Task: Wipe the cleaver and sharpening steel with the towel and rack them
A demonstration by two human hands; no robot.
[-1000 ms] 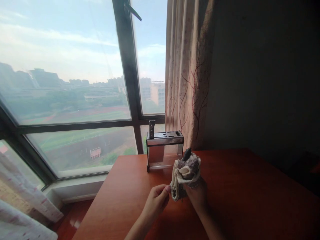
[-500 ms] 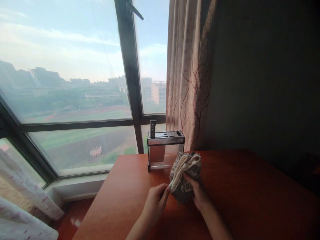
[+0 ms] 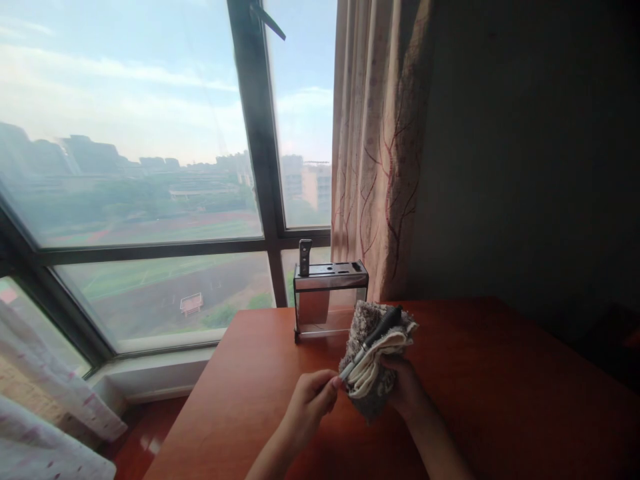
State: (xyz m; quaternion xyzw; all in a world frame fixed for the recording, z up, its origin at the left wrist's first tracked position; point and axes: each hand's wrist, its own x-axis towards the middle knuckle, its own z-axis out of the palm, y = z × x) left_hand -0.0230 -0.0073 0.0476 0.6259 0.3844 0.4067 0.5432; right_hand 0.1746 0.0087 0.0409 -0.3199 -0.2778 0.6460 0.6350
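A folded fluffy grey-brown cloth point(image 3: 367, 319) with a cream underside is bunched above the table. Along its top lies a slim black-handled tool point(image 3: 384, 327), its handle pointing away to the right and its narrow metal part towards me. Whether that part is a blade or a rod, I cannot tell. My left hand point(image 3: 317, 393) pinches the metal end between thumb and fingers, at the cloth's left edge. My right hand point(image 3: 403, 385) grips the cloth from the right, some fingers hidden behind it.
Behind the cloth stands a clear-sided knife block point(image 3: 331, 280) with a cleaver point(image 3: 305, 257) upright in its left slot. It rests near the far edge of the reddish wooden table point(image 3: 240, 387). A window point(image 3: 150, 200) and a beige curtain point(image 3: 373, 153) are beyond.
The cloth has turned and opened, shifting slightly right. The tool's black handle, hidden before, now shows on top. My left hand still pinches the metal end.
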